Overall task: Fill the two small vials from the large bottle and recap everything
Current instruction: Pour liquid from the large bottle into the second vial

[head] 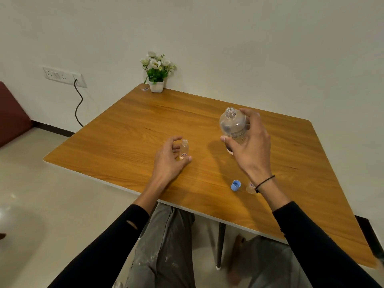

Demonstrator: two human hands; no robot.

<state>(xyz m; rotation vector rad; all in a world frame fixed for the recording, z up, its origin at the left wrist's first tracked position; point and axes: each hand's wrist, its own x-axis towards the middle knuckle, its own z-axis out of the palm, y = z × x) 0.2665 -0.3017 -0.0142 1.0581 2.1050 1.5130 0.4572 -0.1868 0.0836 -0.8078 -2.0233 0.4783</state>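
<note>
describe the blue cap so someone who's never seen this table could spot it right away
Start at the wooden table and go to its near edge, on the person's right side. Just left of the right forearm with the black wrist band, the blue cap lies beside a small vial half hidden by that wrist. It is the only blue thing there; the bottles nearby are all clear.

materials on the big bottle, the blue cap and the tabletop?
Bottle: clear, glossy, thin-walled, likely plastic; you see the right hand through it.
Cap: opaque light blue, matte, looks like moulded plastic.
Tabletop: wood-grain surface with a pale edge band, probably laminate rather than solid wood; soft sheen.
</note>
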